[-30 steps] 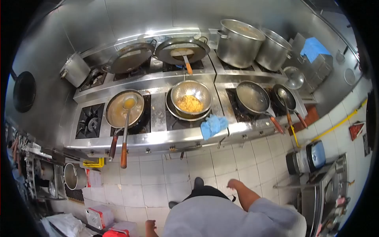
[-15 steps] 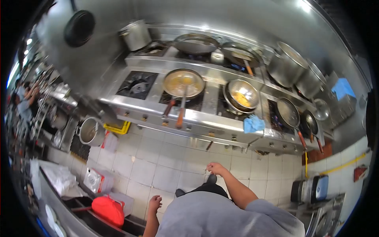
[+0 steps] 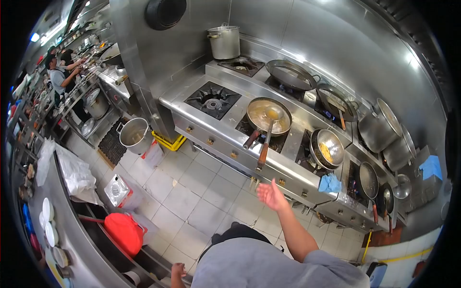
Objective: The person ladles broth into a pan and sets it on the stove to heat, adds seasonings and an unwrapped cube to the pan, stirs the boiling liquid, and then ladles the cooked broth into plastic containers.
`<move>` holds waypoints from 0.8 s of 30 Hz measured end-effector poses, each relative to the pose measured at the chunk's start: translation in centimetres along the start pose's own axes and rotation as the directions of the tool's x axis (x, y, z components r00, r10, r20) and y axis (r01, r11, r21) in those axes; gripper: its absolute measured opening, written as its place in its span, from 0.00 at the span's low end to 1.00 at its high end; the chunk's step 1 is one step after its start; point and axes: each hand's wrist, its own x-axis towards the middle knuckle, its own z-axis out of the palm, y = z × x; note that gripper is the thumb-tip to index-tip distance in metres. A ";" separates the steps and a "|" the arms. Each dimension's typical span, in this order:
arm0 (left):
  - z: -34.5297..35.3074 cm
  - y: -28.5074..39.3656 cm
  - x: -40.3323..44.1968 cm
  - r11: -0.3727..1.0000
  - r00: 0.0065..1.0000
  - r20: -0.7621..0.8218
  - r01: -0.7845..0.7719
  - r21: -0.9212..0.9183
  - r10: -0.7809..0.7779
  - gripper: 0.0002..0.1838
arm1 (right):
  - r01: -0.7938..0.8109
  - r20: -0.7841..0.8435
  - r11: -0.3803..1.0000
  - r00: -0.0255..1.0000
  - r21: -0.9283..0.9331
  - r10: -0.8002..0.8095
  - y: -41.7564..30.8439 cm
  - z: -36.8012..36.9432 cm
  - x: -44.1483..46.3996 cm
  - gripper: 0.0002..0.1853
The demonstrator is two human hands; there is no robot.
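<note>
Fingers (image 3: 182, 273) of left hand (image 3: 177, 270) indistinct

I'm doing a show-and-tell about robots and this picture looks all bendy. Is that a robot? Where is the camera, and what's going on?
No robot here! Those are a person's own bare hands. The camera sits on the person's head, looking forward and down, so you see their grey shirt at the bottom. The picture is very wide, so straight things look curved.

The right hand is open in front of the long metal stove, with nothing in it. The left hand is low down, fingers curled; I can't see anything in it.

On the stove, a ladle rests in a pan of liquid. Nearby are a metal bowl with golden food and a blue cloth.
</note>
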 end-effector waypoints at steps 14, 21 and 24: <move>8.0 13.3 -3.8 0.953 0.952 -0.075 -0.301 -0.046 0.297 0.20 | 0.103 -0.267 0.995 0.958 -0.012 -0.102 -17.8 -0.1 5.1 0.07; 10.2 14.1 -2.5 0.981 0.981 -0.045 -0.191 -0.004 0.191 0.18 | -0.273 -0.255 0.072 0.732 -0.959 -0.632 -17.2 0.3 -0.4 0.29; 10.8 13.7 -2.4 0.989 0.989 -0.032 -0.145 0.037 0.146 0.16 | -0.172 -0.172 0.058 0.788 -0.983 -0.591 -16.4 -1.2 -1.1 0.33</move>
